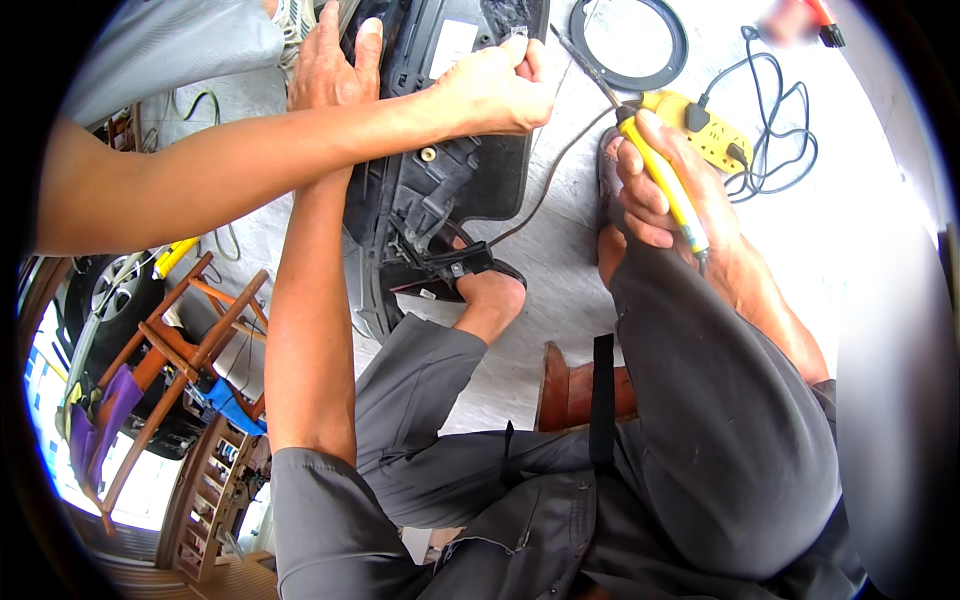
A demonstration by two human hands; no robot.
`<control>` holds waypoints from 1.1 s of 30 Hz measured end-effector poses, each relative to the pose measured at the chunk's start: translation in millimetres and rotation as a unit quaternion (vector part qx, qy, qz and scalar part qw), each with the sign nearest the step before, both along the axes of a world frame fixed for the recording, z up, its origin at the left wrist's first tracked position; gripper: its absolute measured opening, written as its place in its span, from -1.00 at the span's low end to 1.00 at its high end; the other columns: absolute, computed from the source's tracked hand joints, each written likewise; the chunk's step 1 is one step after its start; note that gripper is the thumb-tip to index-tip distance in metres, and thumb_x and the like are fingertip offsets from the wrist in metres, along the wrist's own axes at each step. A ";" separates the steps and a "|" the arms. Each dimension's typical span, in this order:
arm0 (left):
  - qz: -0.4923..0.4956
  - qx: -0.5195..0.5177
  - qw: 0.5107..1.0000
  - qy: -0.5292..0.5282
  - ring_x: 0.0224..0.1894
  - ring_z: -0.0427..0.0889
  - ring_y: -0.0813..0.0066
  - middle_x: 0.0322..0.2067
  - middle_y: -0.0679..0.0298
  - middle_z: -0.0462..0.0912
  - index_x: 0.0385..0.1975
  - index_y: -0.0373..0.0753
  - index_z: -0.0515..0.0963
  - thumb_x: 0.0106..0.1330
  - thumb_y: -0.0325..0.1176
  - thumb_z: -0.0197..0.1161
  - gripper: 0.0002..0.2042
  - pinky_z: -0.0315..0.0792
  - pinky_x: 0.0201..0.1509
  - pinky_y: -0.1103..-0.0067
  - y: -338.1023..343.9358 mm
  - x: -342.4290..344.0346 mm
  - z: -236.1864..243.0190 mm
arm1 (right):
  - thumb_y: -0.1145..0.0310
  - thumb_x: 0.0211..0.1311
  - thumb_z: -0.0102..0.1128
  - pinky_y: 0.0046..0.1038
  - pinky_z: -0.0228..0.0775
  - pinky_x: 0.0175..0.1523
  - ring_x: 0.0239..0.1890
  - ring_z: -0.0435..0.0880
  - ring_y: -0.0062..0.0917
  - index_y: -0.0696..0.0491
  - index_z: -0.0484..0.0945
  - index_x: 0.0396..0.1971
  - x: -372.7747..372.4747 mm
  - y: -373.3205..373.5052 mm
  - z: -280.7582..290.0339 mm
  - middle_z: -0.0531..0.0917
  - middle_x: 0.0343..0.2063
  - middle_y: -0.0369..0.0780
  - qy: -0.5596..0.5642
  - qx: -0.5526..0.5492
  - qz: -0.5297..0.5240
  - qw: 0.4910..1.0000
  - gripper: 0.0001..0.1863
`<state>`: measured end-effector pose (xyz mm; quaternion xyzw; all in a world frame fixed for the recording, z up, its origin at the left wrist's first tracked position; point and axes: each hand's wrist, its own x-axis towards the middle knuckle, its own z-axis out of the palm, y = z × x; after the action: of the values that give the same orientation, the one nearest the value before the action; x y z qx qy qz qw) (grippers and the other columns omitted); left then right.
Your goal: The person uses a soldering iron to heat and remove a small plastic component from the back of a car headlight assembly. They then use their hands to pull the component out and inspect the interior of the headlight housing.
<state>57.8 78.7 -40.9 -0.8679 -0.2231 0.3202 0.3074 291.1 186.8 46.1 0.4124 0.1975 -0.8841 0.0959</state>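
Observation:
A yellow soldering iron [662,180] is gripped in my right hand [690,185], its thin dark tip pointing up and to the left. My left hand [335,75] lies with fingers stretched out against the left edge of a black plastic car headlight housing [430,190]. Another person's arm crosses over my left forearm from the left. That person's hand [500,88] pinches a small clear piece [519,33] above the housing's far end. The housing lies on the floor between my legs, and my left foot is partly hidden by it.
A black ring [668,75] lies at the far right. Beside it are a yellow power strip [722,142] and coiled black cable [768,150]. A brown wooden stool [585,393] is beneath me. At left stand a wooden chair frame [190,365] and a car wheel [110,285].

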 end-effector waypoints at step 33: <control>0.678 0.179 0.499 -0.509 0.27 0.45 -0.18 0.22 -0.18 0.48 0.34 -0.28 0.35 0.51 0.16 -0.06 -0.35 0.31 0.34 0.21 -70.1 -51.9 49.7 | -0.02 0.52 0.03 -0.66 0.04 -0.77 -0.85 0.13 -0.75 0.06 0.41 -0.39 -15.1 0.5 -9.7 0.27 -0.80 -0.42 0.078 -0.136 -0.037 0.987 -0.57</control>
<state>5.9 8.6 8.9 -0.3895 -0.9137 -0.1141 -0.0217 275.9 187.3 36.4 0.3321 0.0674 -0.9352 0.1024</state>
